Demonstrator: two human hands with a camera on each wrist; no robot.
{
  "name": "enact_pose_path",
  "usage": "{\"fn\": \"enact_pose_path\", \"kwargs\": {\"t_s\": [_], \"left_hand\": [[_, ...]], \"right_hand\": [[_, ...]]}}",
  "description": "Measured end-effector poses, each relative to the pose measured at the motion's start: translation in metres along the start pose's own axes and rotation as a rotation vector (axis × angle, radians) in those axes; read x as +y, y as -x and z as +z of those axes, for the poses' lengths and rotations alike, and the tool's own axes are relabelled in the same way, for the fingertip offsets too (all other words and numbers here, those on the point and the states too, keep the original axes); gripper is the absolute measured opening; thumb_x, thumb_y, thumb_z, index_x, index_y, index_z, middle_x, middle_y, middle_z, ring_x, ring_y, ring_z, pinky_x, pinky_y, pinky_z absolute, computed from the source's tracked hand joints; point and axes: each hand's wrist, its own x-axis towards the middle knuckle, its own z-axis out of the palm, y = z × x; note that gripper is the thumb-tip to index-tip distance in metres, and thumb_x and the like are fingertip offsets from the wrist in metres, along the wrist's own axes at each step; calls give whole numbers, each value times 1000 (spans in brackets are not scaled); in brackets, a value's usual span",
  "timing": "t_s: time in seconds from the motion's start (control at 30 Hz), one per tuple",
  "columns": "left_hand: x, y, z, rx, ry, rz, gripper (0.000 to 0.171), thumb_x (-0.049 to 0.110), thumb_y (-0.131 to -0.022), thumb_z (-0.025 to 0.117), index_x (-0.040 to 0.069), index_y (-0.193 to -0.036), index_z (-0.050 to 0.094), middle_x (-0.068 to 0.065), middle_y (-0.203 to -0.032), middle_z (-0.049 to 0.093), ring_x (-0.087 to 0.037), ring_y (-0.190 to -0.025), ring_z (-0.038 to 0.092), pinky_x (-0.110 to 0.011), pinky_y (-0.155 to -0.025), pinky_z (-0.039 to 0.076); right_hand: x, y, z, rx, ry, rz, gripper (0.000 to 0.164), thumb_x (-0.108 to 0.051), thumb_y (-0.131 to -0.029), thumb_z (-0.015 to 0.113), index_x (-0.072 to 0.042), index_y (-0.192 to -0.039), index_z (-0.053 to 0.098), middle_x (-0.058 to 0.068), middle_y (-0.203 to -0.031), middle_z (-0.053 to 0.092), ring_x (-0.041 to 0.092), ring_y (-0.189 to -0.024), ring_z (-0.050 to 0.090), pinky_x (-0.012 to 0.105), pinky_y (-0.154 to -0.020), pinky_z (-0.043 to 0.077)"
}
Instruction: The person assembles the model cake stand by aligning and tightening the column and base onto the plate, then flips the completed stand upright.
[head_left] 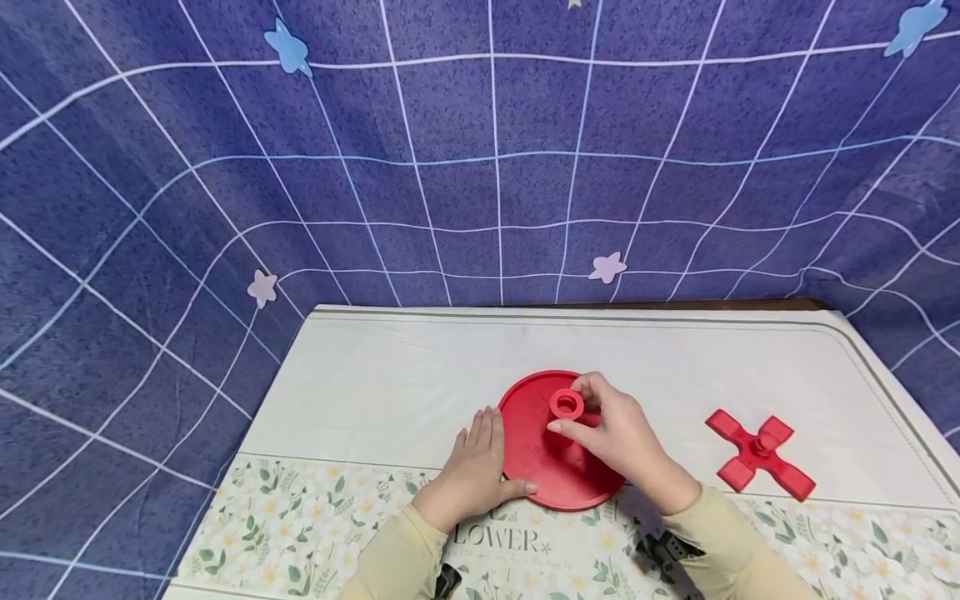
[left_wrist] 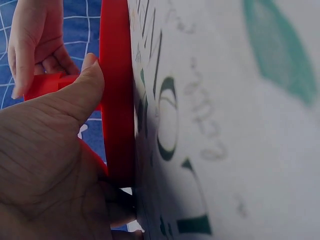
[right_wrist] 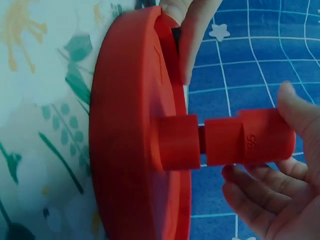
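A shallow red round tray [head_left: 536, 462] with a raised rim lies on the table. At its left edge rests my left hand [head_left: 480, 462], fingers straight along the outside and thumb over the rim. My right hand [head_left: 618, 425] pinches a hollow red cylinder [right_wrist: 267, 135], stepped in width and marked "35", between thumb and fingers. In the right wrist view, the cylinder lines up with the tray's central red post [right_wrist: 177, 142], a narrow dark gap showing between the two. From the head view, the cylinder's open ring faces up and hides the post.
Off to the right on the table is a red cross-shaped piece [head_left: 761, 454] with four flat arms and a central knob. The white tablecloth [head_left: 390, 358] has a floral band along the front. Behind the table hangs a blue curtain [head_left: 450, 192] with gridlines and stars.
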Motion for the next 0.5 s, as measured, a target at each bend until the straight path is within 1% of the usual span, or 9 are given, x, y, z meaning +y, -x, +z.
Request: {"fn": "enact_pose_path", "kwargs": {"t_s": [0.1, 0.17, 0.23, 0.3, 0.37, 0.4, 0.5], "left_hand": [[0, 0, 0, 0, 7, 3, 111, 64, -84, 63, -8, -152, 13, -24, -159, 12, -39, -147, 8, -55, -114, 18], [0, 0, -1, 0, 10, 3, 111, 64, -84, 63, -8, -152, 12, -24, -159, 11, -39, -147, 7, -55, -115, 17], [0, 0, -1, -2, 11, 3, 111, 63, -84, 63, -8, -152, 12, -24, -159, 11, -39, -147, 7, -55, -115, 17], [-1, 0, -2, -2, 14, 3, 111, 63, -84, 63, -8, -152, 12, -24, -160, 11, -39, -147, 6, -55, -115, 17], [-1, 0, -2, -3, 15, 3, 111, 63, -84, 63, -8, -153, 12, -24, -160, 11, -39, -147, 6, -55, -115, 17], [-1, 0, -2, -5, 15, 3, 111, 63, -84, 63, -8, -152, 12, -24, -160, 11, -39, -147, 7, -55, -115, 18], [0, 0, -1, -11, 12, 3, 110, 63, -84, 63, -8, -152, 12, -24, -159, 11, -39, -147, 7, -55, -115, 18]], "right_hand": [[2, -2, -4, -28, -31, -44, 50, -23, -83, 79, -9, -124, 55, 3, -107, 65, 16, -88, 66, 36, -78, 56], [4, -3, -8, -68, -102, -84, 52, -16, -88, 73, -8, -135, 51, 6, -116, 63, 18, -94, 66, 37, -83, 55], [6, -4, -10, -120, -187, -123, 54, -9, -91, 68, -4, -140, 48, 11, -127, 60, 23, -106, 63, 35, -91, 52], [8, -5, -12, -172, -251, -145, 53, -5, -92, 65, -3, -142, 47, 12, -134, 56, 24, -110, 61, 30, -94, 49], [10, -6, -13, -211, -289, -158, 51, -1, -92, 63, -2, -141, 48, 15, -139, 52, 24, -114, 58, 26, -96, 47], [11, -6, -13, -221, -296, -162, 49, 0, -92, 62, -1, -140, 50, 16, -139, 52, 24, -114, 58, 24, -96, 46], [14, -6, -13, -241, -316, -146, 44, 2, -92, 62, -1, -135, 54, 14, -127, 59, 21, -102, 61, 22, -91, 48]]}}
